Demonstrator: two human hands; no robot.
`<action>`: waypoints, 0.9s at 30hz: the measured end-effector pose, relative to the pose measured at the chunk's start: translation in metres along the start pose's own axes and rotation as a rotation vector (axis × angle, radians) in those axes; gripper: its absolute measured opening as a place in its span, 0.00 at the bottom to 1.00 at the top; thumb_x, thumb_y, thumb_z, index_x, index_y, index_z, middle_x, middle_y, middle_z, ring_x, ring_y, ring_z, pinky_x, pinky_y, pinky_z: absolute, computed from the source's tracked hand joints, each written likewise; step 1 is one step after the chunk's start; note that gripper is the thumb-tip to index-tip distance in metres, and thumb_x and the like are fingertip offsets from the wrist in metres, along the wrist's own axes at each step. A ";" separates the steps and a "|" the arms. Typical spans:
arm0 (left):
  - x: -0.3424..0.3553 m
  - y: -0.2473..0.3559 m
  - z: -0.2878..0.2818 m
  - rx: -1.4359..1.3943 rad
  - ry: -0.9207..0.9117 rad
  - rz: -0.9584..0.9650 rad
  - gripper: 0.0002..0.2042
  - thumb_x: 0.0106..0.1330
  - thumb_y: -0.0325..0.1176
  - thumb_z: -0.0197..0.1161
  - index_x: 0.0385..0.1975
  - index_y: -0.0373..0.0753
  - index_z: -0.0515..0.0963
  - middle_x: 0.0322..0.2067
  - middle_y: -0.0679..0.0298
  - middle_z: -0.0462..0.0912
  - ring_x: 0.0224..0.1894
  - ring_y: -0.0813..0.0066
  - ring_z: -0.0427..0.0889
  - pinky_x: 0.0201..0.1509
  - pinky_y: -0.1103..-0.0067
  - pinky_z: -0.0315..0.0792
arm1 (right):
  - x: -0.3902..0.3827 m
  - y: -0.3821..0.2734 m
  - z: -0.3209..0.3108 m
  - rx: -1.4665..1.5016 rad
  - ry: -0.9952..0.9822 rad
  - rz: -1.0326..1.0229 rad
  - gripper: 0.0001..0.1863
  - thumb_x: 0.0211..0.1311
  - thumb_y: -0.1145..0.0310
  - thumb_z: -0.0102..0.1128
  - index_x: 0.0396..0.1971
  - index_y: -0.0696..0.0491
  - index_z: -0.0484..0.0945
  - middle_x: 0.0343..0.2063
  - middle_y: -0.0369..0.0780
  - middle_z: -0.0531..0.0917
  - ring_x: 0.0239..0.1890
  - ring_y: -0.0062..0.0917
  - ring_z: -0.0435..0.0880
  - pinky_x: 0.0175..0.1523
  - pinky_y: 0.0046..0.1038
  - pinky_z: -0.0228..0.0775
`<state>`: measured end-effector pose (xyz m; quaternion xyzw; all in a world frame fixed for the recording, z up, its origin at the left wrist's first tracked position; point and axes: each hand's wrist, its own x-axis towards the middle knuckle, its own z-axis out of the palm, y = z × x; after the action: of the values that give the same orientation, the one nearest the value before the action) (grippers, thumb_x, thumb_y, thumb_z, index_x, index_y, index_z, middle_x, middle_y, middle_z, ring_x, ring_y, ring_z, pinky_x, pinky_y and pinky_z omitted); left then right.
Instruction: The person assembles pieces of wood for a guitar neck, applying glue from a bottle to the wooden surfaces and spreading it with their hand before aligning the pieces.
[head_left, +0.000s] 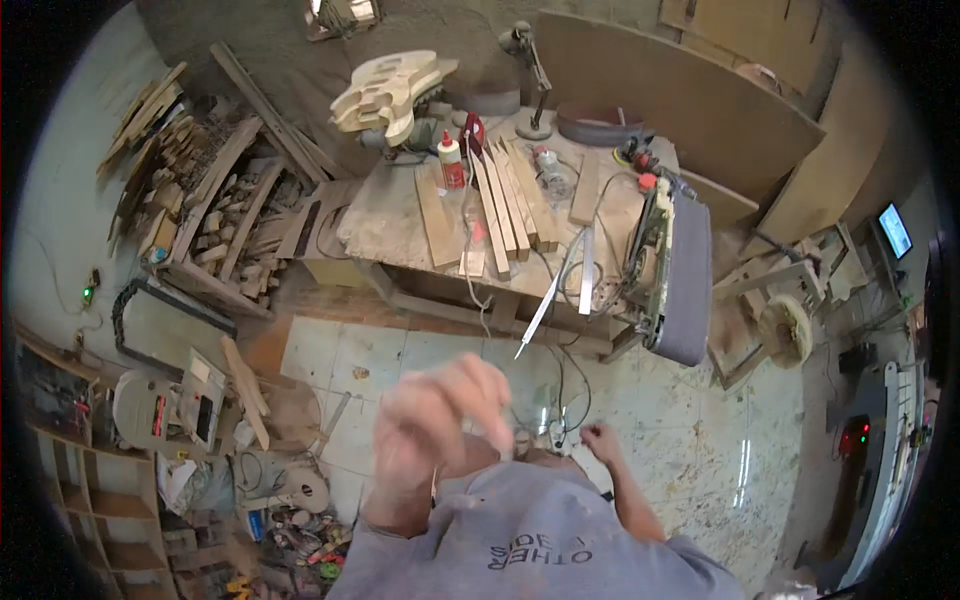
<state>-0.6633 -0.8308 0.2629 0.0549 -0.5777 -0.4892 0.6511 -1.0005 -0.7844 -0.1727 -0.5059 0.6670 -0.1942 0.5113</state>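
My left hand (440, 412) is raised in front of my chest, above the tiled floor. Its fingers bend downward but are smeared by motion, so what they hold, if anything, does not show. Lower down at my right side, my right hand (601, 442) hangs with its fingers curled in; their inner side is hidden. Beyond both hands stands a workbench (390, 225) with several wooden strips (505, 205) lying side by side. A thin pale pointed strip (540, 318) and a metal ruler (586, 275) stick out over its front edge, apart from my hands.
A belt sander (684, 280) juts from the bench's right end. Guitar-shaped wooden bodies (390, 95), a glue bottle (451, 160) and a desk lamp (537, 85) stand toward the back. Scrap wood (225, 220) fills a rack at left. Cables (572, 385) trail to the floor.
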 end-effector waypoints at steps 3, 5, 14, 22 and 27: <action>-0.061 -0.054 -0.075 0.478 0.431 -0.464 0.17 0.70 0.44 0.57 0.25 0.38 0.78 0.32 0.58 0.85 0.32 0.70 0.75 0.44 0.73 0.70 | 0.036 -0.079 0.017 -0.033 -0.040 -0.084 0.16 0.61 0.61 0.65 0.39 0.59 0.83 0.26 0.38 0.85 0.26 0.19 0.82 0.33 0.24 0.73; -0.128 -0.098 -0.137 0.720 0.610 -0.771 0.16 0.71 0.42 0.57 0.27 0.36 0.80 0.30 0.60 0.85 0.32 0.75 0.76 0.42 0.77 0.70 | 0.070 -0.132 0.029 0.057 0.012 -0.229 0.18 0.62 0.57 0.65 0.40 0.59 0.82 0.24 0.37 0.83 0.26 0.18 0.81 0.35 0.25 0.74; -0.460 -0.077 -0.318 1.087 0.803 -1.698 0.21 0.63 0.47 0.61 0.24 0.30 0.82 0.20 0.56 0.83 0.22 0.67 0.83 0.30 0.71 0.75 | 0.213 -0.336 0.091 -0.172 0.343 -0.445 0.30 0.57 0.51 0.69 0.48 0.63 0.75 0.38 0.54 0.84 0.42 0.45 0.85 0.47 0.40 0.76; -0.462 -0.001 -0.417 0.601 1.257 -1.674 0.17 0.69 0.41 0.56 0.36 0.30 0.78 0.29 0.56 0.83 0.20 0.69 0.80 0.19 0.74 0.70 | 0.270 -0.362 0.159 -0.673 0.431 -0.301 0.28 0.58 0.50 0.65 0.44 0.61 0.73 0.36 0.57 0.83 0.42 0.50 0.83 0.44 0.48 0.74; -0.388 -0.035 -0.483 0.627 1.225 -1.529 0.16 0.70 0.41 0.58 0.36 0.30 0.77 0.29 0.59 0.83 0.21 0.73 0.80 0.21 0.77 0.70 | 0.248 -0.374 0.148 -0.433 0.417 -0.181 0.26 0.59 0.49 0.63 0.45 0.56 0.75 0.33 0.54 0.84 0.38 0.51 0.84 0.43 0.48 0.75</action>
<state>-0.2375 -0.8155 -0.1875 0.8157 -0.0587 -0.4881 0.3049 -0.6841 -1.1169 -0.0617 -0.6096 0.7356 -0.1921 0.2244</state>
